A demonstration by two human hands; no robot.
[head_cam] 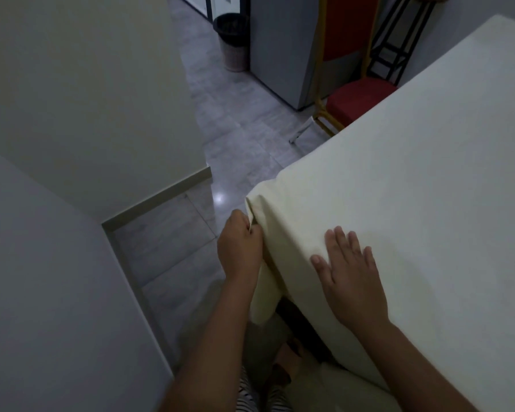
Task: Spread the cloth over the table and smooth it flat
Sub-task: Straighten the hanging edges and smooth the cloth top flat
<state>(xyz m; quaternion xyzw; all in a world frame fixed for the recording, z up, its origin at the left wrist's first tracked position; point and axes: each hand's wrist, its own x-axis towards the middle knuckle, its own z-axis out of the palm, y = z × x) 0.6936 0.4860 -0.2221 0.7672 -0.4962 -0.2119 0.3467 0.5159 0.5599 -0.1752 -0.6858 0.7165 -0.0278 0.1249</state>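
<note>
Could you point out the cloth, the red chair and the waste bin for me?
cloth (399,179), head view, flat top surface.
red chair (358,98), head view, seat cushion.
waste bin (234,40), head view, front wall.

Pale cream cloth (399,179) smooth over the table, corner drooping.

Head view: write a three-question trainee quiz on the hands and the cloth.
1. True or false: the right hand lies flat, palm down, on the cloth.
2. The left hand is: A) pinching the cloth at the table corner; B) resting on the red chair; C) hanging free.
3. Fill in: the bin stands on the ____.

Key: 1 true; 2 A; 3 floor.
</note>
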